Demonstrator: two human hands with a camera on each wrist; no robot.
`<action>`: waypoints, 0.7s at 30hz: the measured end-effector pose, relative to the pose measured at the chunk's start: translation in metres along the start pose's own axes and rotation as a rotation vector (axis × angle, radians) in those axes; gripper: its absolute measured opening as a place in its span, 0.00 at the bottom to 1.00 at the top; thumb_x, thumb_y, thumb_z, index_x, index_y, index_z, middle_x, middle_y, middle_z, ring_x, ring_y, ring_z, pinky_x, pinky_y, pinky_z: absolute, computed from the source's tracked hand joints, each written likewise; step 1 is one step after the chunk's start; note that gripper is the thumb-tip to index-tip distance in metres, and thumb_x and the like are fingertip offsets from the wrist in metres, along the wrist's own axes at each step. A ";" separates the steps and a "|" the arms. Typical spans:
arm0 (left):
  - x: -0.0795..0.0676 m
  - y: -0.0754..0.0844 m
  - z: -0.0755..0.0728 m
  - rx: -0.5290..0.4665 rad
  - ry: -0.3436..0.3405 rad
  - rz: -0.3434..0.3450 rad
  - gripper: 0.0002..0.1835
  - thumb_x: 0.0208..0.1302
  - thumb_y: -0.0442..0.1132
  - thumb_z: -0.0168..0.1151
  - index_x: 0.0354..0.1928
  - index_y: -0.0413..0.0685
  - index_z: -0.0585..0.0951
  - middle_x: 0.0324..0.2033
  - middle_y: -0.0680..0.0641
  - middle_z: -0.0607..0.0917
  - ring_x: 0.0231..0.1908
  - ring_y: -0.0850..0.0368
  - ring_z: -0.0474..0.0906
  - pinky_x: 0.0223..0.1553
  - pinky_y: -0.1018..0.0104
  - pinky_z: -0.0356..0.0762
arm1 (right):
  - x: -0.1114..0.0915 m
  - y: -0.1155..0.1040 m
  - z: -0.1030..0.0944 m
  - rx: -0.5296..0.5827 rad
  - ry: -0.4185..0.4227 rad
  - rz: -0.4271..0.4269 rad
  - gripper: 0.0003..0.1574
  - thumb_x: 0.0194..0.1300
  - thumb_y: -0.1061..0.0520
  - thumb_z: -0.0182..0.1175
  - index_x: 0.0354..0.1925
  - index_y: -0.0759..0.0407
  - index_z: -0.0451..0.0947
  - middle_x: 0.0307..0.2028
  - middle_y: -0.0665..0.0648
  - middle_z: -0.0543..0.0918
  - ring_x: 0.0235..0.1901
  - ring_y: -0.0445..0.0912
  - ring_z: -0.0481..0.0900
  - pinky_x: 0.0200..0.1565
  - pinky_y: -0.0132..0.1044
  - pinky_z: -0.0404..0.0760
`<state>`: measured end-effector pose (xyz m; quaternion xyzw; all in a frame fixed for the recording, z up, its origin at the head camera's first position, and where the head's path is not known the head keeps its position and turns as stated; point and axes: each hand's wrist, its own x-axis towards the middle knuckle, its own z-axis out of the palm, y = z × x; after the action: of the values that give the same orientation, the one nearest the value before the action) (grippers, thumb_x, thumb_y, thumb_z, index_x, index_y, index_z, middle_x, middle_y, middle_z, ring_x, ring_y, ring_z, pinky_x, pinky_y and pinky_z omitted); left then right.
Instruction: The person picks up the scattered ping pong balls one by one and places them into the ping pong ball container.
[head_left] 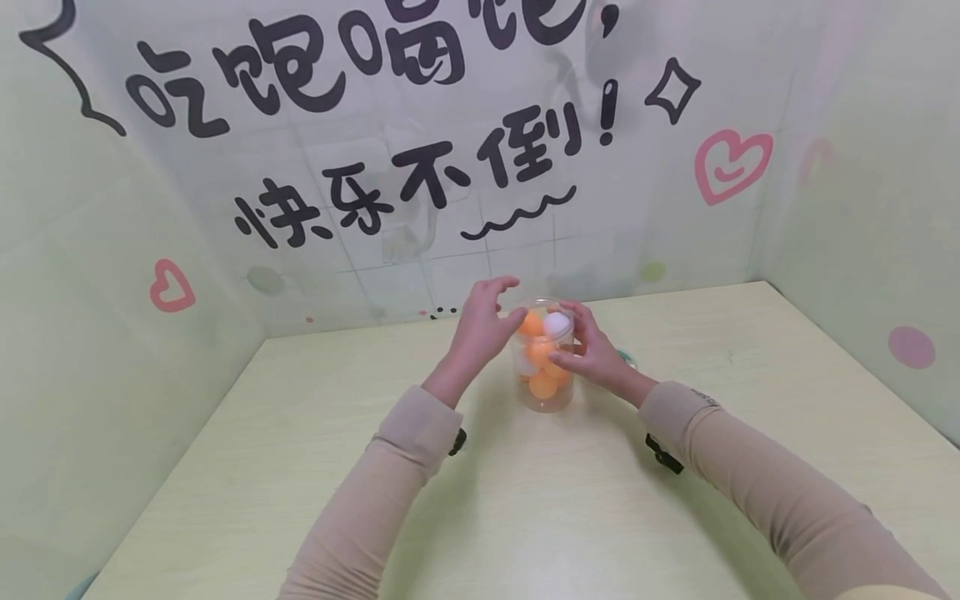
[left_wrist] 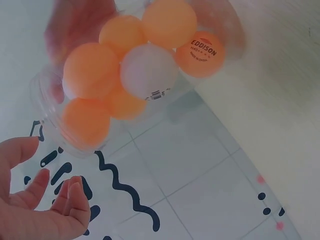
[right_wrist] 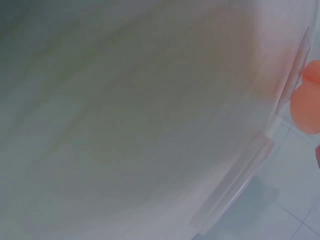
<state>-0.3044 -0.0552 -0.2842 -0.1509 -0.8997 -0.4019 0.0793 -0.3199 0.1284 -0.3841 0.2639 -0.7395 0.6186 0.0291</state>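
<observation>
A clear plastic jar (head_left: 546,403) stands upright on the table, holding several orange table tennis balls (head_left: 543,385) and a few white ones, one white ball (head_left: 557,324) high near the rim. My right hand (head_left: 592,350) grips the jar's right side, thumb in front and fingers behind. My left hand (head_left: 483,321) is at the left of the rim, fingers loosely bent and nothing in them. In the left wrist view, its fingertips (left_wrist: 75,187) are apart from the jar's mouth. A pale blurred surface (right_wrist: 125,125) fills most of the right wrist view.
A small round greenish object (head_left: 627,358) lies on the table behind my right wrist, partly hidden. The light wooden table (head_left: 315,467) meets a white printed wall sheet (head_left: 337,292) just beyond the jar, with side sheets left and right.
</observation>
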 end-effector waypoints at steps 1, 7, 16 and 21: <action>0.000 -0.002 0.000 0.004 0.002 0.000 0.24 0.60 0.39 0.58 0.60 0.47 0.70 0.56 0.42 0.68 0.49 0.46 0.71 0.48 0.58 0.74 | 0.000 0.000 0.000 0.001 -0.001 0.000 0.44 0.59 0.67 0.57 0.65 0.57 0.44 0.66 0.63 0.56 0.63 0.60 0.59 0.59 0.58 0.64; -0.001 -0.018 -0.002 0.018 0.011 -0.029 0.27 0.63 0.42 0.55 0.63 0.45 0.64 0.58 0.40 0.68 0.54 0.46 0.68 0.54 0.54 0.71 | 0.000 0.001 0.001 0.009 -0.014 0.007 0.44 0.59 0.67 0.58 0.65 0.58 0.44 0.66 0.63 0.56 0.62 0.60 0.59 0.59 0.58 0.65; -0.009 -0.052 -0.014 0.120 -0.026 -0.072 0.29 0.66 0.46 0.48 0.66 0.43 0.59 0.63 0.41 0.65 0.62 0.47 0.62 0.63 0.52 0.61 | 0.003 -0.003 -0.002 -0.036 -0.047 0.008 0.45 0.58 0.67 0.59 0.65 0.60 0.43 0.66 0.67 0.55 0.63 0.62 0.58 0.58 0.58 0.65; -0.016 -0.071 -0.024 0.187 -0.031 -0.098 0.30 0.66 0.48 0.46 0.66 0.42 0.57 0.63 0.38 0.63 0.62 0.41 0.60 0.62 0.47 0.60 | 0.003 -0.009 -0.004 -0.142 -0.084 0.032 0.51 0.58 0.58 0.62 0.68 0.60 0.41 0.67 0.66 0.54 0.64 0.63 0.57 0.61 0.59 0.60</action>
<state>-0.3128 -0.1214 -0.3216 -0.1048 -0.9406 -0.3175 0.0594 -0.3198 0.1306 -0.3737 0.2750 -0.7863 0.5533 0.0068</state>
